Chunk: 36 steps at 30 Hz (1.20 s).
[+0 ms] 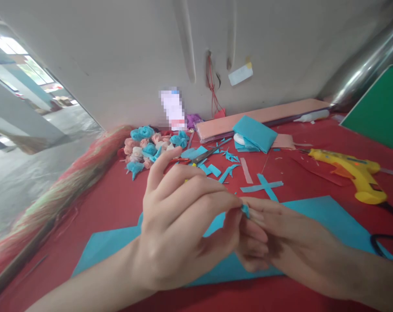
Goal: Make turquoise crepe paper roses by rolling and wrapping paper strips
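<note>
My left hand (190,225) and my right hand (290,234) meet at the middle of the view. A small twisted piece of blue crepe paper (245,211) is pinched between their fingertips, most of it hidden by the fingers. Below the hands, a large blue paper sheet (105,242) lies flat on the red tabletop (95,203). Just beyond my left hand, scissors with red handles (199,158) rest among blue paper scraps (230,156). Two crossed blue paper strips (263,186) lie past my right hand.
Pink, white and blue paper flowers (149,149) are heaped at back left. A yellow glue gun (355,173) lies at right, its black cord near my right forearm. Folded blue paper (256,133) and a pink stack (264,117) sit at the back. Frayed strands (63,182) line the left edge.
</note>
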### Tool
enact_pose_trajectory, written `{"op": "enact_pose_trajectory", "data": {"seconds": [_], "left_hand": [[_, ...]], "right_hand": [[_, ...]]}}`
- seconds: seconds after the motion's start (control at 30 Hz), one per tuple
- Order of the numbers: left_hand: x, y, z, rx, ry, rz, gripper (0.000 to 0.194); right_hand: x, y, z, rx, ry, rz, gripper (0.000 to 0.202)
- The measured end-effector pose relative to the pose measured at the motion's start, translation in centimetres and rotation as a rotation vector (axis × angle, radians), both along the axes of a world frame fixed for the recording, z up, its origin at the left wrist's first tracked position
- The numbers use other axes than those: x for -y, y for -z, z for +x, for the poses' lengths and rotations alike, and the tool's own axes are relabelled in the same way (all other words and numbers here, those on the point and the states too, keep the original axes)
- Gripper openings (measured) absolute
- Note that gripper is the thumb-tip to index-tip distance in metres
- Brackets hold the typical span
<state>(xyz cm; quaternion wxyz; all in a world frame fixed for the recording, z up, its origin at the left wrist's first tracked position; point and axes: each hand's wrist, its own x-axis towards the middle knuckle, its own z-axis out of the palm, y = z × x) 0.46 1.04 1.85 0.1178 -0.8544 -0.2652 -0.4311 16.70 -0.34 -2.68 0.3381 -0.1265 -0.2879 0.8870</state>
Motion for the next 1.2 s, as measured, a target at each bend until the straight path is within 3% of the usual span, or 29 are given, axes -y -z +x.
{"op": "enact_pose_trajectory", "data": {"seconds": [0.4,0.6,0.73,1.03,1.2], "left_hand": [[0.1,0.2,0.1,0.048,0.028,-0.146,0.014],[-0.1,0.2,-0.1,0.144,0.223,-0.398,0.011],[-0.5,0.3,-0.4,0.216,0.355,-0.519,0.009],[-0.8,0.4,-0.4,0.218,0.415,-0.577,0.013],[-0.9,0.3,-0.6,0.195,0.437,-0.572,0.014]], "right_hand": [[0.4,0.7,-0.5,0.071,0.177,0.196,0.03],[0.7,0.6,0.3,0.237,0.262,0.399,0.028],[0.7,0.5,0.6,0.302,0.253,0.454,0.028],[0.6,0.7,0.6,0.156,0.185,0.469,0.021],[0.6,0.5,0.5,0.184,0.18,0.484,0.022]]}}
